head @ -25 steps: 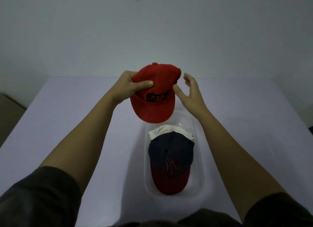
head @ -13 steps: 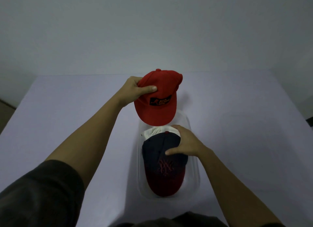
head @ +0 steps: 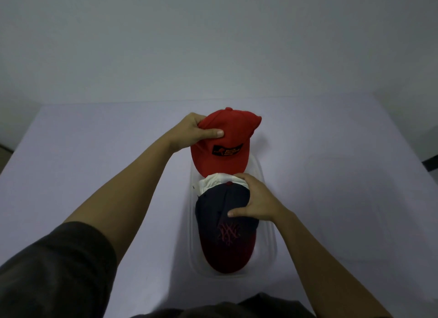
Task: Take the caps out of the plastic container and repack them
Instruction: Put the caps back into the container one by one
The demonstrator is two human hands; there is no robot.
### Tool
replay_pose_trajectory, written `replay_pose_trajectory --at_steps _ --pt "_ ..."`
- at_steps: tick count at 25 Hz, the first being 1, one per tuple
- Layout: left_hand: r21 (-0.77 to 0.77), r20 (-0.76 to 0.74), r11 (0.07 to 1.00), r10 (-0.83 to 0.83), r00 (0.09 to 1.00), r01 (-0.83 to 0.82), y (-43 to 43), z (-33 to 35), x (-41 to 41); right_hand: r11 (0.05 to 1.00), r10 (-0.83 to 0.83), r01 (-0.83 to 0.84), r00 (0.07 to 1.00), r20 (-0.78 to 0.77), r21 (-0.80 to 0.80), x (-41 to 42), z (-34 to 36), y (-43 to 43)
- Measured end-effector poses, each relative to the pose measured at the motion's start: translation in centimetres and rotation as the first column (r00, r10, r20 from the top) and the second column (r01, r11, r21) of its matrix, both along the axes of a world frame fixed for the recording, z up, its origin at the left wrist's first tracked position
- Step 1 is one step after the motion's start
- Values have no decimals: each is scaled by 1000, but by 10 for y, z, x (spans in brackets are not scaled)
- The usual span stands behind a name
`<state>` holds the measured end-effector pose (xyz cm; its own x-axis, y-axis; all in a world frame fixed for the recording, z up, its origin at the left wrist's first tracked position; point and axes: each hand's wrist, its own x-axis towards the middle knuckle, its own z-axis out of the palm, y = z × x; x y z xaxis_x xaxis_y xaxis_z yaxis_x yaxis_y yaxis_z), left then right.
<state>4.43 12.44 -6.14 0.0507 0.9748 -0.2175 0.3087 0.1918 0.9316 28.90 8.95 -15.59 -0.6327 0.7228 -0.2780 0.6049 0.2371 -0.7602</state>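
A red cap [head: 225,142] with a black patch hangs above the far end of the clear plastic container [head: 267,244], held at its left side by my left hand [head: 194,132]. In the container lies a navy cap with a dark red brim [head: 225,242]. A white cap [head: 213,181] peeks out from under its far edge. My right hand [head: 256,200] wraps the right side of the navy cap's crown, thumb across the top and fingers behind it.
The container stands on a pale lavender table [head: 94,175] near my body. A plain grey wall rises behind the table's far edge. A dark object [head: 430,161] shows at the right border.
My right hand left the red cap, dropped into the container and closed on the navy cap's crown. The red cap in my left hand sank slightly toward the container.
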Motion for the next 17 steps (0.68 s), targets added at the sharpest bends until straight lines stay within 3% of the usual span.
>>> replay_pose_trajectory --at_steps 6,14,16,17 --pt "-170 -21 978 -126 992 121 -5 -26 8 1000 6 -6 1000 6 27 2 -1 -4" --pt "-296 14 946 -133 991 131 -6 -54 17 999 39 -39 999 13 3 1 5 -4" --pt "-302 22 947 -111 994 112 -7 -58 18 998 -42 45 995 -86 39 1 7 -5" --pt "-302 27 948 -101 995 104 -8 -59 17 978 -150 171 974 -168 118 1 6 -3"
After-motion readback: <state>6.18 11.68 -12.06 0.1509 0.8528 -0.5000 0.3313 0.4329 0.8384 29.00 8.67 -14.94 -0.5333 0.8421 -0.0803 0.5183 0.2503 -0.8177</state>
